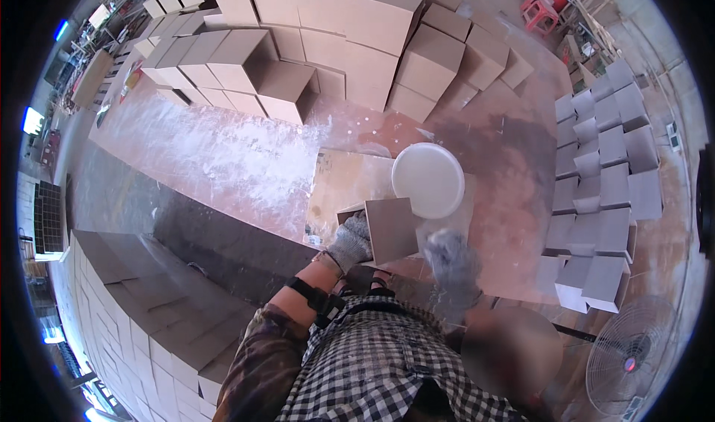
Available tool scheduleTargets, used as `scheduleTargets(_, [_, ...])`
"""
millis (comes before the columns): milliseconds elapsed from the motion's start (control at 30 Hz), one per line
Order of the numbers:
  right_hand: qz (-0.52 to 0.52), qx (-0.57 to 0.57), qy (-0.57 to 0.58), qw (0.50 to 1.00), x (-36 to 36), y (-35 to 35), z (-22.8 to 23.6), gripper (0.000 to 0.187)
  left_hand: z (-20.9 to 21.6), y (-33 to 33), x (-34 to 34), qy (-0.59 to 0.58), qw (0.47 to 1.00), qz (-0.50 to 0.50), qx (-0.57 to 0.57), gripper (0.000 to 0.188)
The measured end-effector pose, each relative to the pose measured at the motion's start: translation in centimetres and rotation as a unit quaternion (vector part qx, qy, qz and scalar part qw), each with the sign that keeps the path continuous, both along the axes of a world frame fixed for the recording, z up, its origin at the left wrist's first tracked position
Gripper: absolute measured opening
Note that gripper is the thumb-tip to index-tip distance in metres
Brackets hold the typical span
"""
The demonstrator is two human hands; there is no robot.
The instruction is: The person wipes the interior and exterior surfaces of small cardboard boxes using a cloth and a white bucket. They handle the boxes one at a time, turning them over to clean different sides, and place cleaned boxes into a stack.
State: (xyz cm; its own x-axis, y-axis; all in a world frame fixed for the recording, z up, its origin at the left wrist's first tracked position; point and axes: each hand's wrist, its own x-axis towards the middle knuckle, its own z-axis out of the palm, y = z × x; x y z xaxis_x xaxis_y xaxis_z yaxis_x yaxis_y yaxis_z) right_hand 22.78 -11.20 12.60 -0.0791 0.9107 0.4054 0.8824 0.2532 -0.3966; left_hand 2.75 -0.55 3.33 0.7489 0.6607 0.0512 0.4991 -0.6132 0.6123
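My left hand, in a grey knitted glove, grips a brown box-like block by its left side. The block is tilted, with one flat face turned up. My right hand, also gloved, is just right of the block and apart from it. Motion smears its fingers, so their pose and anything in them cannot be made out. Beyond both hands stands a round white tub with pale content. It rests on a worn, stained board on the floor.
Brown box-like blocks are stacked high at the far side. Greyish blocks stand in rows at right, and a long stack runs along the left. A fan stands at lower right; red stools are far right. White powder covers floor.
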Motion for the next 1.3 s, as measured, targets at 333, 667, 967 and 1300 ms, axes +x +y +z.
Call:
scheduleTargets(333, [0.059,-0.082,0.009,0.995,-6.2,1.0,3.2,0.010,-1.7,-0.1,-0.5,-0.016,1.000,0.016,-0.020,0.040])
scheduleTargets(667, [-0.049,-0.081,-0.026,0.995,-1.5,-1.7,-1.5,0.011,-1.2,-0.1,0.0,0.081,0.996,0.027,0.006,0.049])
scheduleTargets(967, [-0.098,0.038,0.098,0.990,1.8,-1.4,-2.2,0.011,-6.8,1.5,-2.1,0.083,0.995,-0.059,-0.007,0.042])
scheduleTargets(1300, [-0.074,0.034,0.253,0.964,-0.1,1.9,0.5,0.016,1.8,2.1,-7.1,-0.022,0.999,0.022,0.021,0.043])
